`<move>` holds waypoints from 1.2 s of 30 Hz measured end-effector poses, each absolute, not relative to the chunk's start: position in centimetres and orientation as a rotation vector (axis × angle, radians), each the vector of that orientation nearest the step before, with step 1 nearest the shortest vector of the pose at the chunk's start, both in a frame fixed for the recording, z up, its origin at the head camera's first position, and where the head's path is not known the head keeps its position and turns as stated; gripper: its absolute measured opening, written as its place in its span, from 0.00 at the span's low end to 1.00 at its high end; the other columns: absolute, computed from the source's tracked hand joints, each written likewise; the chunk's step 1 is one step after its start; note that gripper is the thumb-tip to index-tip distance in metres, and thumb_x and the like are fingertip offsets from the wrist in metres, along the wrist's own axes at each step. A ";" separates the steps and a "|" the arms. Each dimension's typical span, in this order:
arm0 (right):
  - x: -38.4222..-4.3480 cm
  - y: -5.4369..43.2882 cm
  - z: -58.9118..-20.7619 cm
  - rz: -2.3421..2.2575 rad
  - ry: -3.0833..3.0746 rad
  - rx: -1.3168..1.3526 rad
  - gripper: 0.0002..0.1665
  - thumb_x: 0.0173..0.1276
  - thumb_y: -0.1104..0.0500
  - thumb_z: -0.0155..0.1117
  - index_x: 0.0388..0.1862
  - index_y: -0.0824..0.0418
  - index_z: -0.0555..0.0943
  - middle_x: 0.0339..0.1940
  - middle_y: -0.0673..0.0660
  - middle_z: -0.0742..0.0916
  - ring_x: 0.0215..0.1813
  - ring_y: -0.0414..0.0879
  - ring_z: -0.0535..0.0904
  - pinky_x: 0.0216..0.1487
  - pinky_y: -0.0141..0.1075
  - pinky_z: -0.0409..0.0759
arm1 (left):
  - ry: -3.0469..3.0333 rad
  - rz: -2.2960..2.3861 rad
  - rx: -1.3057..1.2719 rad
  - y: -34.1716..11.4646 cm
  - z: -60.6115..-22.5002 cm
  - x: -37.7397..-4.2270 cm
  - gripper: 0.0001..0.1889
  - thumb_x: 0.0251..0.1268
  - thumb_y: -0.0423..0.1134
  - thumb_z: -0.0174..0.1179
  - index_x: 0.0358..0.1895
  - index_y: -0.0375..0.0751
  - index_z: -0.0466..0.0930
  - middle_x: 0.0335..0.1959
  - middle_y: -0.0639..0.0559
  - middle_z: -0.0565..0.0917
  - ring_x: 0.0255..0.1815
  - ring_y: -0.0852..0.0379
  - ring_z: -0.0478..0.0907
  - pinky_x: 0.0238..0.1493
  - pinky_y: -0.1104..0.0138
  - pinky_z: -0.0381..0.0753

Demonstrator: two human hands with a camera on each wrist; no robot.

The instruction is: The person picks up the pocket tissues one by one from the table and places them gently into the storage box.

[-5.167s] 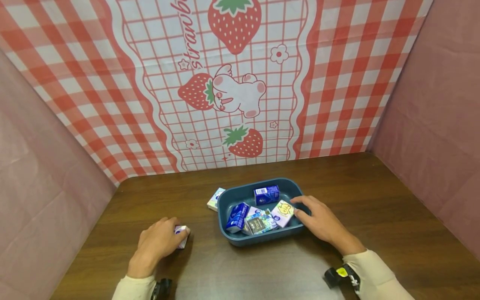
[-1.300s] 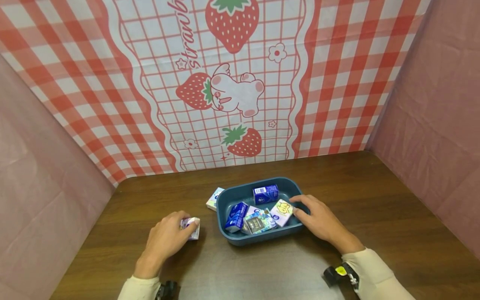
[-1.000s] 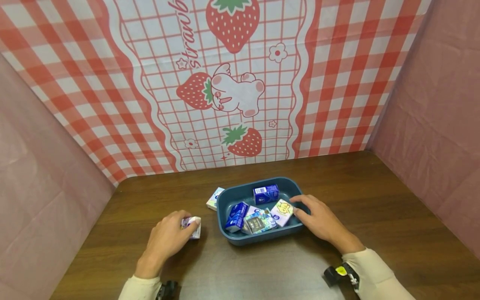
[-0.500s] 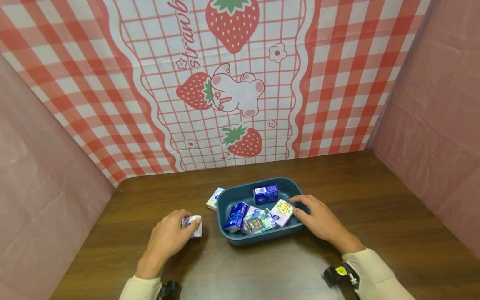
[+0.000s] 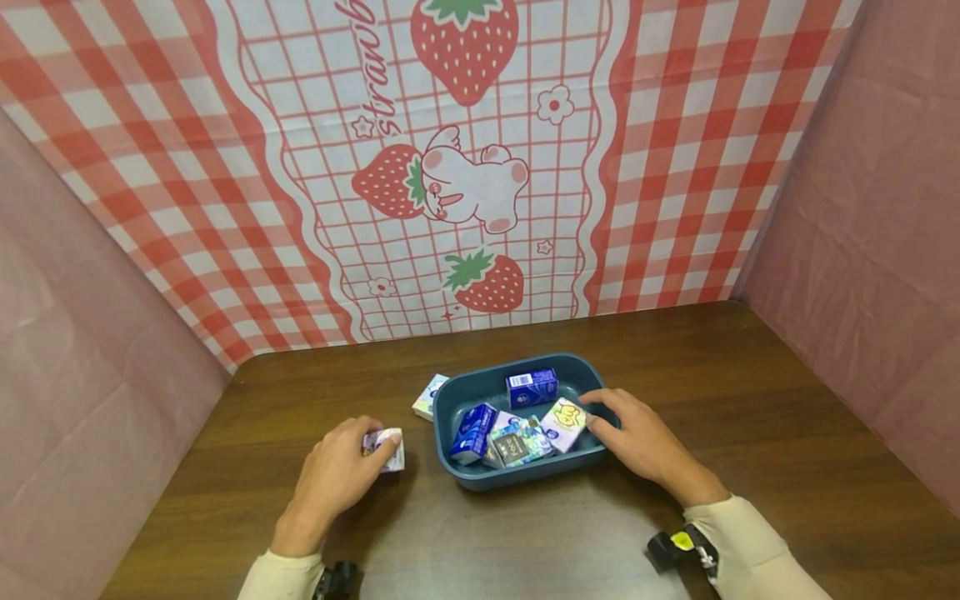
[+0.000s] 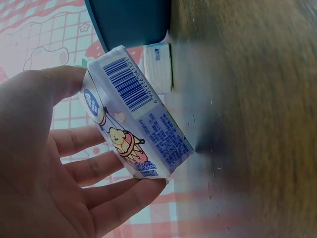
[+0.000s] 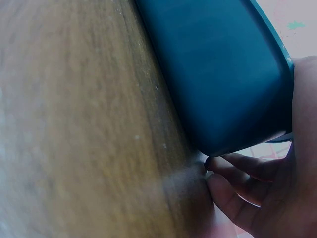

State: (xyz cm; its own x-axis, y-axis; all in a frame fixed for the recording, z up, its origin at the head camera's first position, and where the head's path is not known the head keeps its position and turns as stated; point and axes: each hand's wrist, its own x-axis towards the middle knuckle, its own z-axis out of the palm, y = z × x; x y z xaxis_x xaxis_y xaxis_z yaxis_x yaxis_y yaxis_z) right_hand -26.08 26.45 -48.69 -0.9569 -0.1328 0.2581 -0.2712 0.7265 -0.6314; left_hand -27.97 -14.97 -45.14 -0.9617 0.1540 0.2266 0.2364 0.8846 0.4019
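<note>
My left hand (image 5: 337, 467) holds a small pale purple tissue pack (image 5: 390, 450) between thumb and fingers, left of a dark blue plastic basin (image 5: 517, 479). In the left wrist view the tissue pack (image 6: 124, 114) is tilted, barcode side showing, its lower corner close over the wood. The thumb and index finger of my right hand (image 5: 637, 437) hook over the basin's right rim. Its other fingers (image 7: 237, 173) are low beside the outer wall. Inside lie two dark blue packs (image 5: 474, 433), a yellow-printed pack (image 5: 566, 423) and a multicoloured one (image 5: 521, 446), partly covering another.
A white tissue pack (image 5: 429, 398) lies on the table against the basin's far left side, partly hidden by it. The brown wooden table (image 5: 480, 542) runs back to a red checked strawberry cloth (image 5: 480, 167). Pink cloth (image 5: 862, 250) hangs on both sides.
My left hand has moved right and slightly forward with the tissue pack, closer to the basin; over the last second it has barely shifted. My right hand and the basin have stayed put.
</note>
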 end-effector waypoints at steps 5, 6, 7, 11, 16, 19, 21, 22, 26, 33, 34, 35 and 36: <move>-26.1 26.4 -48.7 1.047 -2.735 0.321 0.19 0.73 0.54 0.60 0.61 0.55 0.80 0.59 0.59 0.81 0.60 0.58 0.76 0.61 0.63 0.71 | -2.847 -0.649 -0.306 -15.0 -45.2 -28.0 0.18 0.64 0.57 0.65 0.44 0.46 0.85 0.35 0.53 0.81 0.33 0.55 0.77 0.38 0.55 0.78; -26.1 26.4 -48.7 1.046 -2.736 0.320 0.19 0.73 0.54 0.60 0.61 0.55 0.80 0.59 0.59 0.81 0.60 0.58 0.76 0.60 0.63 0.71 | -2.843 -0.649 -0.308 -15.0 -45.2 -28.0 0.18 0.64 0.57 0.65 0.44 0.46 0.85 0.35 0.53 0.81 0.33 0.55 0.77 0.38 0.54 0.78; -26.1 26.4 -48.7 1.047 -2.738 0.318 0.19 0.73 0.54 0.60 0.61 0.55 0.80 0.60 0.59 0.81 0.60 0.58 0.76 0.60 0.63 0.72 | -2.838 -0.650 -0.310 -15.0 -45.2 -28.0 0.18 0.64 0.57 0.65 0.44 0.46 0.85 0.35 0.53 0.81 0.33 0.55 0.77 0.38 0.54 0.78; -26.0 26.4 -48.6 1.049 -2.745 0.313 0.20 0.73 0.54 0.60 0.61 0.55 0.79 0.59 0.59 0.81 0.59 0.57 0.76 0.60 0.63 0.72 | -2.824 -0.660 -0.319 -15.0 -45.3 -28.0 0.18 0.64 0.56 0.65 0.44 0.46 0.84 0.36 0.53 0.81 0.34 0.55 0.77 0.38 0.55 0.78; -25.9 26.4 -48.5 1.049 -2.746 0.308 0.20 0.73 0.54 0.60 0.61 0.55 0.79 0.59 0.60 0.81 0.58 0.57 0.77 0.59 0.63 0.73 | -2.806 -0.689 -0.322 -14.9 -45.3 -28.1 0.17 0.65 0.56 0.65 0.43 0.46 0.84 0.35 0.53 0.81 0.34 0.55 0.76 0.38 0.56 0.77; -26.0 26.4 -48.6 1.043 -2.746 0.309 0.20 0.73 0.54 0.60 0.61 0.55 0.79 0.59 0.59 0.82 0.58 0.57 0.77 0.59 0.63 0.72 | -2.798 -0.704 -0.321 -14.8 -45.4 -28.0 0.17 0.65 0.56 0.65 0.43 0.46 0.84 0.35 0.53 0.81 0.34 0.55 0.76 0.39 0.56 0.77; -26.0 26.4 -48.6 1.041 -2.745 0.312 0.20 0.73 0.54 0.60 0.61 0.55 0.79 0.59 0.59 0.82 0.58 0.57 0.77 0.60 0.63 0.72 | -2.792 -0.711 -0.321 -14.8 -45.4 -28.0 0.17 0.65 0.56 0.64 0.43 0.45 0.84 0.35 0.53 0.81 0.34 0.55 0.76 0.39 0.56 0.77; -26.0 26.4 -48.6 1.041 -2.745 0.313 0.20 0.73 0.54 0.60 0.61 0.55 0.79 0.59 0.59 0.82 0.58 0.56 0.77 0.60 0.62 0.72 | -2.790 -0.713 -0.321 -14.8 -45.4 -28.0 0.17 0.65 0.56 0.64 0.43 0.45 0.84 0.35 0.53 0.81 0.35 0.55 0.76 0.40 0.56 0.77; -26.0 26.4 -48.5 1.050 -2.746 0.312 0.19 0.73 0.53 0.60 0.61 0.54 0.79 0.59 0.59 0.82 0.58 0.56 0.77 0.60 0.62 0.72 | -2.782 -0.719 -0.325 -14.8 -45.5 -28.0 0.18 0.66 0.56 0.64 0.43 0.45 0.84 0.36 0.53 0.81 0.35 0.54 0.77 0.41 0.55 0.78; -26.0 26.3 -48.5 1.052 -2.748 0.307 0.19 0.73 0.54 0.60 0.61 0.54 0.79 0.59 0.59 0.82 0.58 0.56 0.77 0.60 0.62 0.72 | -2.766 -0.728 -0.324 -14.8 -45.7 -28.1 0.18 0.66 0.57 0.64 0.43 0.45 0.84 0.36 0.53 0.81 0.35 0.54 0.76 0.40 0.55 0.78; -26.0 26.3 -48.5 1.052 -2.747 0.305 0.19 0.73 0.54 0.60 0.61 0.54 0.80 0.58 0.59 0.82 0.58 0.56 0.77 0.60 0.62 0.73 | -2.764 -0.730 -0.325 -14.8 -45.7 -28.1 0.18 0.66 0.57 0.64 0.43 0.45 0.84 0.36 0.53 0.81 0.35 0.54 0.76 0.40 0.55 0.78; -26.0 26.3 -48.5 1.051 -2.746 0.304 0.19 0.73 0.54 0.60 0.61 0.54 0.80 0.58 0.59 0.82 0.58 0.56 0.77 0.60 0.62 0.73 | -2.762 -0.733 -0.325 -14.8 -45.7 -28.1 0.18 0.66 0.57 0.64 0.43 0.45 0.84 0.36 0.53 0.81 0.35 0.54 0.76 0.40 0.56 0.78; -26.0 26.3 -48.5 1.051 -2.744 0.303 0.19 0.73 0.54 0.60 0.61 0.54 0.80 0.58 0.59 0.82 0.58 0.56 0.77 0.60 0.62 0.73 | -2.761 -0.735 -0.325 -14.8 -45.8 -28.1 0.18 0.66 0.57 0.64 0.43 0.45 0.84 0.36 0.53 0.81 0.35 0.54 0.76 0.40 0.56 0.78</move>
